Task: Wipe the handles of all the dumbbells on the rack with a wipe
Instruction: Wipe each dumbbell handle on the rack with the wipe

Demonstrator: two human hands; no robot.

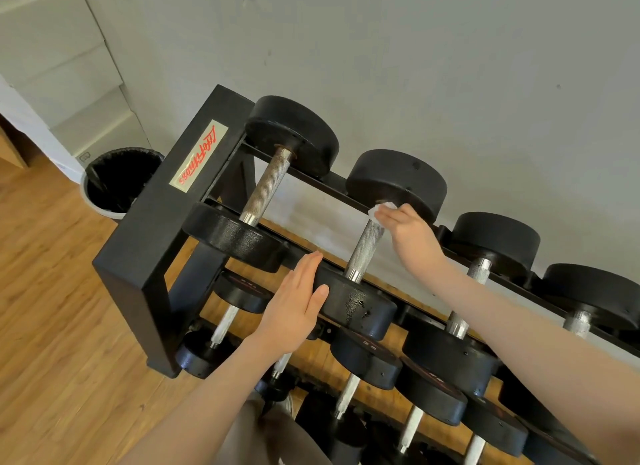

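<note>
On the rack's top tier, my right hand pinches the white wipe against the far end of the second dumbbell's knurled handle. My left hand lies spread flat on that dumbbell's near head. Black dumbbell rack; bin beyond.

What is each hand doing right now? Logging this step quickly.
Left hand: open, flat against the dumbbell's near weight head.
Right hand: pinching the wipe on the handle.
</note>
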